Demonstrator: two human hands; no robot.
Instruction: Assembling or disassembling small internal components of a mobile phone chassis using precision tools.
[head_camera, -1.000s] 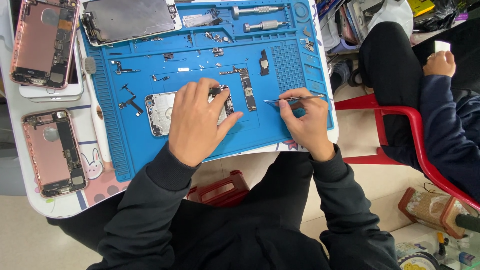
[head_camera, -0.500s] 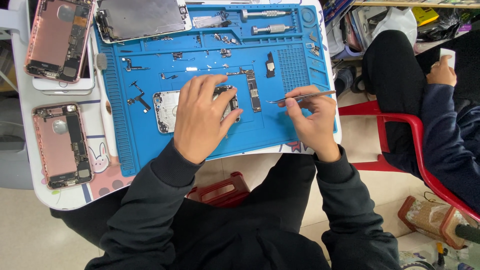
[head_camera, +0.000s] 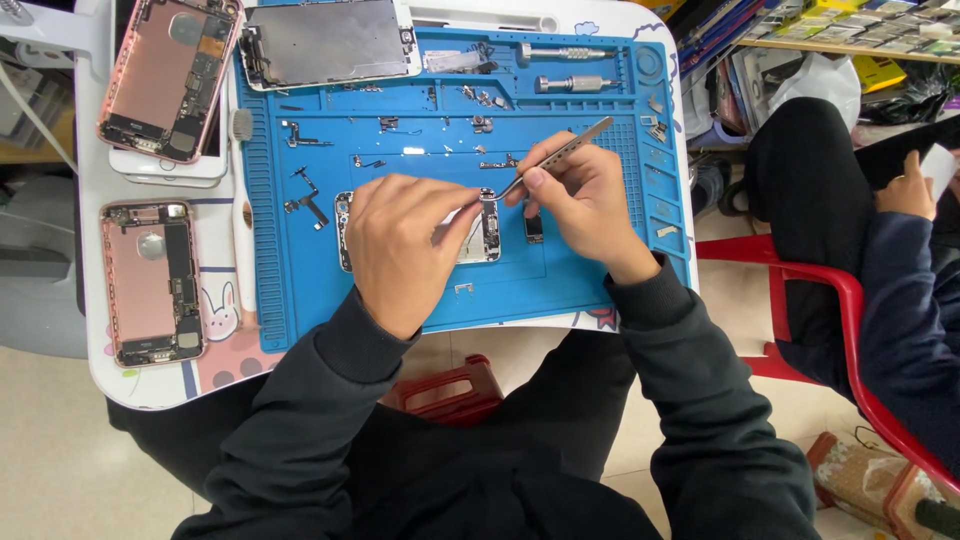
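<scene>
Left hand (head_camera: 405, 245) palm down, fingers curled; right hand (head_camera: 580, 195) pinching with thumb and forefinger, wrists apart
</scene>
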